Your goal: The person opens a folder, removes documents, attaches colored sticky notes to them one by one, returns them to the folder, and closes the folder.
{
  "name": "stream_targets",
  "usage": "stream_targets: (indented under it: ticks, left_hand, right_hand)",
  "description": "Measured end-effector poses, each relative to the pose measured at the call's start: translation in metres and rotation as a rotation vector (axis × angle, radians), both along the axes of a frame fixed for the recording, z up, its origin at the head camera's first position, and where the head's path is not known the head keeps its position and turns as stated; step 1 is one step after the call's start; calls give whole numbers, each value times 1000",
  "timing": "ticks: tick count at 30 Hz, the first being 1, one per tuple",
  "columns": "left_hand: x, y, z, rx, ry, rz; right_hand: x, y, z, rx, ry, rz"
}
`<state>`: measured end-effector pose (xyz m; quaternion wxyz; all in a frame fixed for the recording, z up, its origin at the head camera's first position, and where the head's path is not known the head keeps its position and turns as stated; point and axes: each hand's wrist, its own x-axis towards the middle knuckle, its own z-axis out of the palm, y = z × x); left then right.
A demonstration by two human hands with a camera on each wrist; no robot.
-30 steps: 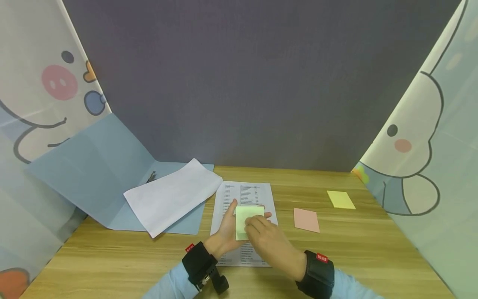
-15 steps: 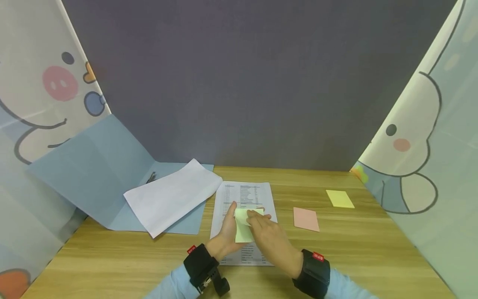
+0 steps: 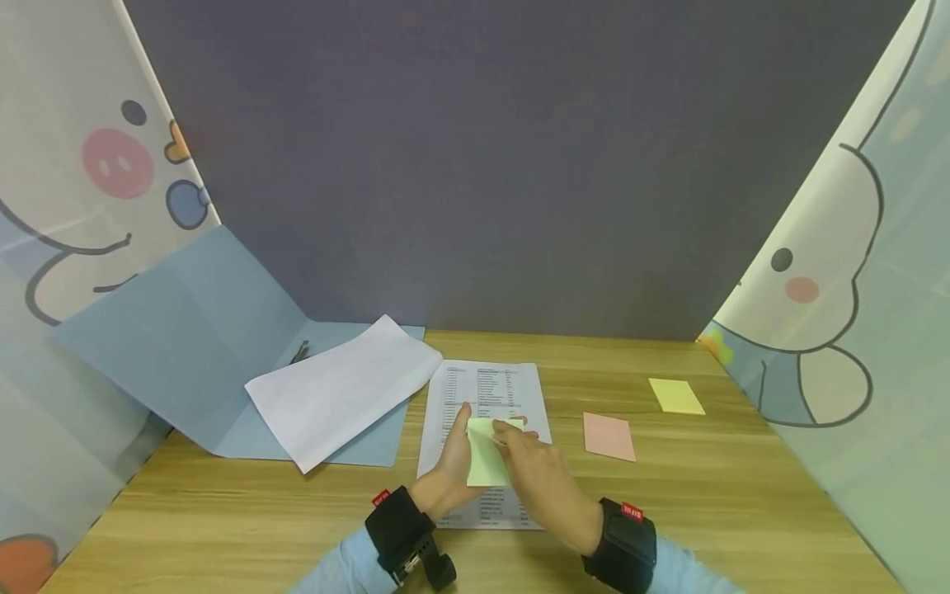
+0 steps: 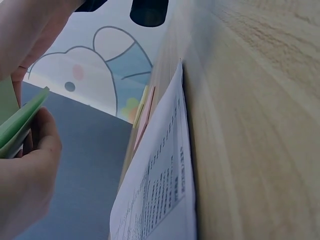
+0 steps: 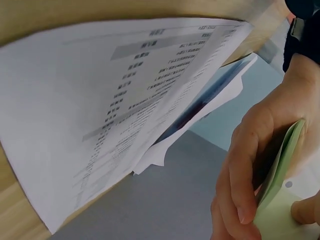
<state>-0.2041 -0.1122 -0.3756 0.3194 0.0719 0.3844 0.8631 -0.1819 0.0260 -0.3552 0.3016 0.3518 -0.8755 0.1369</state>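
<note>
A light green sticky note pad (image 3: 486, 462) is held in my left hand (image 3: 449, 472), above the printed sheet. In the left wrist view the left fingers curl round the edge of the pad (image 4: 20, 122). My right hand (image 3: 545, 491) is at the pad's upper right corner with its fingers bent. There it pinches the top sticky note (image 5: 280, 220), which stands away from the pad in the right wrist view. The right fingertips are partly hidden.
Under the hands lies a printed sheet (image 3: 486, 384). A pink pad (image 3: 609, 436) and a yellow pad (image 3: 677, 396) lie to the right. On the left, a blue folder (image 3: 185, 322) stands open, with white paper (image 3: 345, 392) and a dark clip (image 3: 300, 352).
The right fingers drew the top note up and folded it over about half a second ago; now they hold near the upper corner. Both hands have come slightly nearer the body.
</note>
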Motion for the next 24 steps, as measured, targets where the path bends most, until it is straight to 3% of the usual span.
stream_targets:
  ticks: [5,9,14,18,24]
  left_hand:
    - [-1,1,-2,-40,-13,32]
    - [-3,1,-5,-76,-30,69]
    - [-4,2,-8,-94,-60,87]
    - [-3,1,-7,-46,-57,72]
    - [-5,-1,-3,-34,-35,92]
  right_hand:
    - [2,0,1,-118,-154,-27]
    - [0,1,0,-232,-237,-22]
    - [-1,2,0,-291,-294,-27]
    - [-4,6,-2,-217,-220,11]
    - [-10,15,-9,-21,8,70]
